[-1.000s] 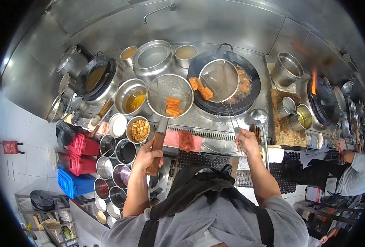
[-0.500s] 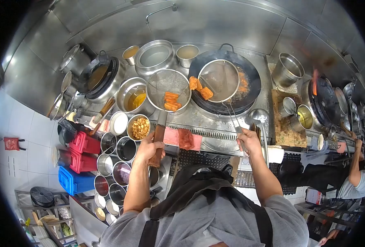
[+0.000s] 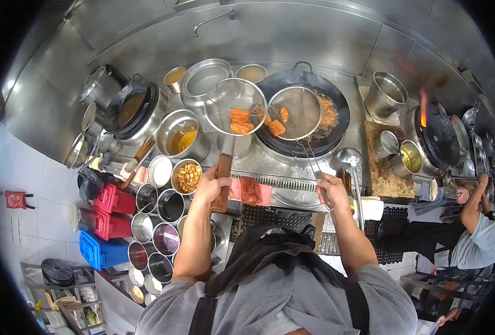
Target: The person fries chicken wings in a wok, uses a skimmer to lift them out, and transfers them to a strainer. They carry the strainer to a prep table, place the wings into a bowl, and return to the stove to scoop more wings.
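Note:
My left hand [image 3: 213, 187] is wrapped round the wooden handle of a mesh strainer [image 3: 224, 103]. Several orange-brown fried pieces [image 3: 240, 121] lie in its bowl, whose right edge meets or overlaps a second strainer. That wire-handled strainer [image 3: 303, 114] is gripped in my right hand [image 3: 333, 191] and sits over a black wok [image 3: 339, 95]. A fried chunk and a smaller piece [image 3: 283, 115] rest in its left part. Bubbling oil [image 3: 328, 114] shows in the wok to its right. I cannot make out what the pieces are.
Left of the strainers stand a pot of yellow oil [image 3: 181, 139], a pot of browned chunks [image 3: 188, 177] and several steel containers. A ladle [image 3: 349, 157] leans right of the wok. Further right, a co-worker [image 3: 476, 234] reaches toward another wok [image 3: 440, 137] with a flame beside it.
The left strainer has moved right, up against the right one. A small fried piece now lies further inside the right strainer. The flame at the far wok is taller.

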`<action>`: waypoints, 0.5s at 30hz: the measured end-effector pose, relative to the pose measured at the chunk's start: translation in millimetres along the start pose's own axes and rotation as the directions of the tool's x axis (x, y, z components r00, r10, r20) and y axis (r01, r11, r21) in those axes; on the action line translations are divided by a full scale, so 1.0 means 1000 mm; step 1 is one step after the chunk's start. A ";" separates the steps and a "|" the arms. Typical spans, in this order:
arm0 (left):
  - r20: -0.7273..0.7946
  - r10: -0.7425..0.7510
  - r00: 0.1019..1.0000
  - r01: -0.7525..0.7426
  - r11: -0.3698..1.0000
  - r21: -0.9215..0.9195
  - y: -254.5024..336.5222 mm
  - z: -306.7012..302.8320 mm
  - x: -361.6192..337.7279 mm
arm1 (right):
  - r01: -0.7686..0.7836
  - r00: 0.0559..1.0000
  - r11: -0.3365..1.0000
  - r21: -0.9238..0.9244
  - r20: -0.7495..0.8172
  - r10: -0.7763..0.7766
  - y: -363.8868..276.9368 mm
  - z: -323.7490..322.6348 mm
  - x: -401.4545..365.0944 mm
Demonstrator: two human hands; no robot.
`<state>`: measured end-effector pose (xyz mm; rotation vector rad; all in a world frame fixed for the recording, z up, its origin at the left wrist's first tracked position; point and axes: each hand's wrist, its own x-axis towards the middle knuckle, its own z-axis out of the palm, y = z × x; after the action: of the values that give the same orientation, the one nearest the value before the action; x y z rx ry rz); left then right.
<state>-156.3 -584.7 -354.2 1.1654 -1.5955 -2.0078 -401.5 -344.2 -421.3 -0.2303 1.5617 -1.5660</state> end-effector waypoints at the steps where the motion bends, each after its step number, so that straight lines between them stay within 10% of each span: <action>1: 0.005 0.002 1.000 -0.002 1.000 0.007 -0.004 -0.007 0.002 | -0.003 1.000 1.000 -0.001 -0.003 0.003 0.001 0.001 0.001; 15: -0.015 -0.165 0.986 0.164 0.985 -0.051 -0.052 -0.022 -0.010 | 0.027 0.999 0.988 0.153 0.017 -0.030 0.013 0.022 0.007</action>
<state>-121.6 -576.0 -399.3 1.3335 -1.4746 -2.1174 -384.7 -362.2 -431.8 -0.1824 1.4211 -1.6922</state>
